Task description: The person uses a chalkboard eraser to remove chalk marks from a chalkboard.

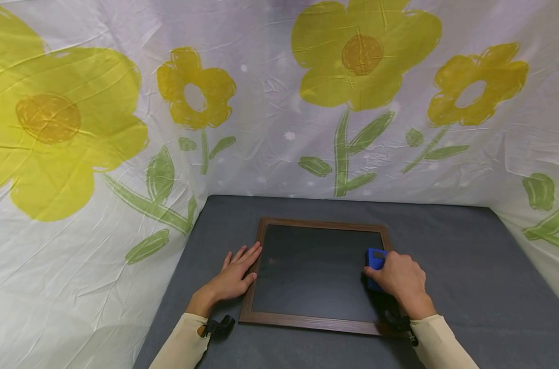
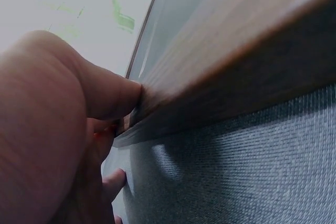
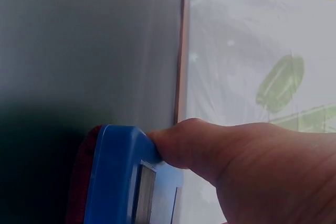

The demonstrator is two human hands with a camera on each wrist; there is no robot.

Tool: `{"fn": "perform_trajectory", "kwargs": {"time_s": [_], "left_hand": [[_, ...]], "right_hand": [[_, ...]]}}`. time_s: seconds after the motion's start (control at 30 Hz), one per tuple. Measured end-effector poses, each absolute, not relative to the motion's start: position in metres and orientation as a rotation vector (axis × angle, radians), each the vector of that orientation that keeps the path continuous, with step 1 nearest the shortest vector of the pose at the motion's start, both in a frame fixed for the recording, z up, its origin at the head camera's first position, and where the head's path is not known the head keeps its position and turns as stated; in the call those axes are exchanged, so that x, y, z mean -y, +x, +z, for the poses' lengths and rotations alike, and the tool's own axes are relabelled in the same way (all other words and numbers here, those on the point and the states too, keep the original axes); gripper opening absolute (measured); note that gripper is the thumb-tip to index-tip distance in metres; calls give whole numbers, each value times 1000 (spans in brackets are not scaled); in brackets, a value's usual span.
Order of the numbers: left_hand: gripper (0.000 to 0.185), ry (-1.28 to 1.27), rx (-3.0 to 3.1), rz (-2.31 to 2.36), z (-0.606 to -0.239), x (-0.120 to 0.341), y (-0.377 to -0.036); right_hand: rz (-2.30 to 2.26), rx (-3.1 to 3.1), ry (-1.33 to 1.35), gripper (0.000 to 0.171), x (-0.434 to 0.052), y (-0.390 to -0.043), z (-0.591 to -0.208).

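Chalkboard [image 1: 316, 271] lies flat on the grey table [image 1: 468, 256], wood frame all round, near the front edge between both arms.

Left hand [image 1: 235, 277] rests at the board's left frame, fingers straight and spread, thumb pressed against the frame edge; in the left wrist view the thumb [image 2: 105, 95] touches the wood directly.

Right hand [image 1: 399, 279] sits over the board's right side, fingers curled round a blue eraser [image 1: 375, 259]. Eraser stands on the dark surface, just inside the right frame; a red underside shows in the right wrist view.

Flowered cloth [image 1: 279, 102] hangs behind and to both sides.
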State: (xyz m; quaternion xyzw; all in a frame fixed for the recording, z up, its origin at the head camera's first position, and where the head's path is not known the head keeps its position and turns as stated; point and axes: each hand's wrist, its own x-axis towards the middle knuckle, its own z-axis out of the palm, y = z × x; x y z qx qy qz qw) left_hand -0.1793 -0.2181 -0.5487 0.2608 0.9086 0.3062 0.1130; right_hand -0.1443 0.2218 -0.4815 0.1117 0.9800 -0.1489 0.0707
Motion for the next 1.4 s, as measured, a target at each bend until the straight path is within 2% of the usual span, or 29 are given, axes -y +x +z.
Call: {"fn": "perform_trajectory", "kwargs": {"time_s": [0.3, 1.4], "left_hand": [[71, 746, -2643, 880, -547, 218, -180], [70, 757, -2654, 878, -548, 217, -178]], "right_hand": [[-440, -2972, 274, 71, -205, -147, -484], [-383, -3045, 0, 69, -93, -168, -492]]}}
